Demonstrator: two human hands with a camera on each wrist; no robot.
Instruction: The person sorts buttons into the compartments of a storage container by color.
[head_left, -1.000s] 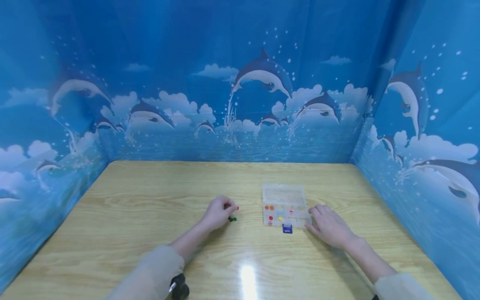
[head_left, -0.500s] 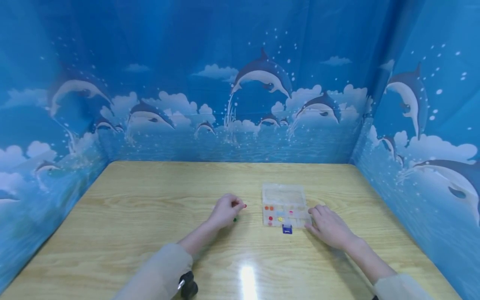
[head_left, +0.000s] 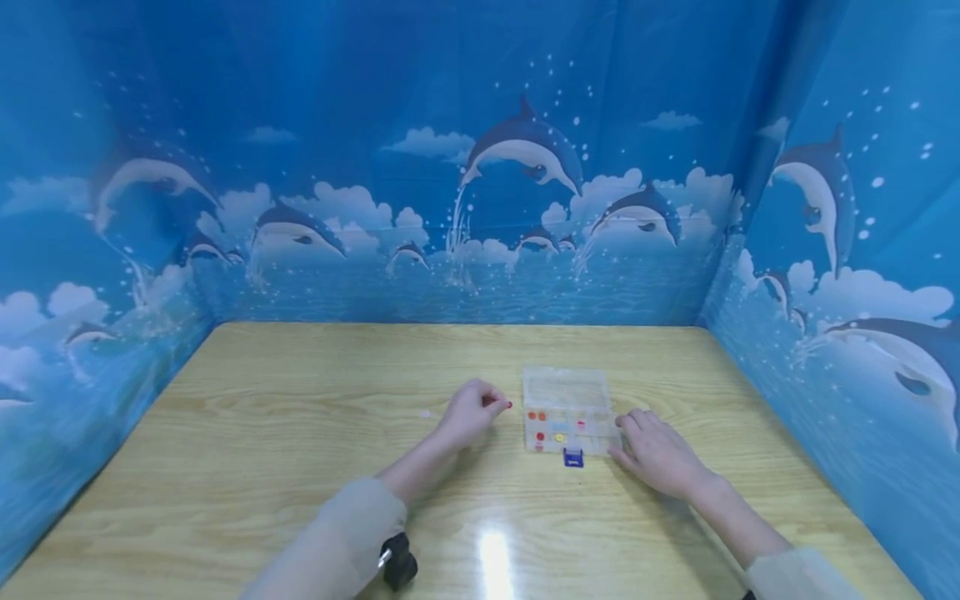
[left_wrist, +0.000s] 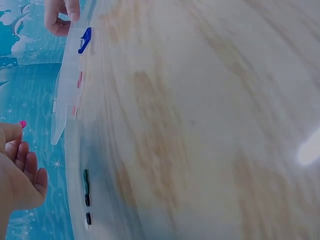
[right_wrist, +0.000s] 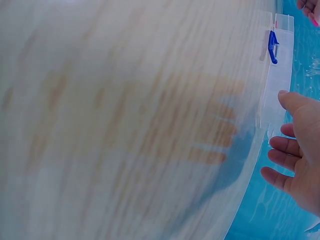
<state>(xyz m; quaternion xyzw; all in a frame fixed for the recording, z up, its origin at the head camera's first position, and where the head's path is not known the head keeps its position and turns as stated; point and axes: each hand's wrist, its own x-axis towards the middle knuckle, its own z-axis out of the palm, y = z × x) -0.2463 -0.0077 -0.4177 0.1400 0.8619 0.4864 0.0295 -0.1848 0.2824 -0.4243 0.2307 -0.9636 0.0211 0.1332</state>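
My left hand (head_left: 491, 406) hovers just left of a clear plastic compartment box (head_left: 568, 390) and pinches a small red bead (head_left: 508, 405) at its fingertips. The same bead (left_wrist: 22, 123) shows pink in the left wrist view. The box stands with its lid open; small red, orange and yellow beads lie in its compartments, and a blue latch (head_left: 573, 457) sits on its front edge. My right hand (head_left: 636, 433) rests on the table with relaxed fingers touching the box's right front corner. A few dark green beads (left_wrist: 87, 186) lie on the table under my left hand.
The wooden table (head_left: 300, 433) is walled on three sides by a blue dolphin-print curtain (head_left: 480, 208). A bright light glare (head_left: 495, 562) shines on the near part of the table.
My left hand has moved right, from the green beads toward the box, carrying the red bead. The right hand and the box have stayed put.
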